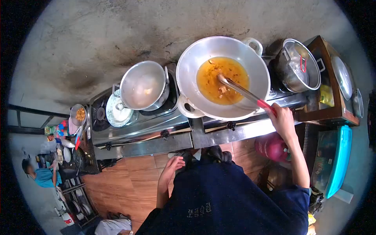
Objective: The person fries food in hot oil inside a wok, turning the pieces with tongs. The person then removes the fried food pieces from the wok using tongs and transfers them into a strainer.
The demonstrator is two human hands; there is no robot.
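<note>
My right hand point(282, 123) is closed around the red handle of long metal tongs point(243, 92). Their far end dips into brown-yellow oil point(209, 88) in a large, wide aluminium wok point(188, 74) with two loop handles. A small pale-brown piece of food point(223, 89) lies in the oil beside the tongs' tip. My left hand point(171, 167) hangs in front of the stove, holding nothing, its fingers loosely bent and apart.
A pot of cloudy liquid point(143, 84), a plate point(116, 111) and a deep pot point(299, 66) stand on the steel stove point(149, 131). A strainer of fried pieces point(80, 113) is at far left. Below right sits a pink gas cylinder point(270, 147). Another person point(45, 176) is at lower left.
</note>
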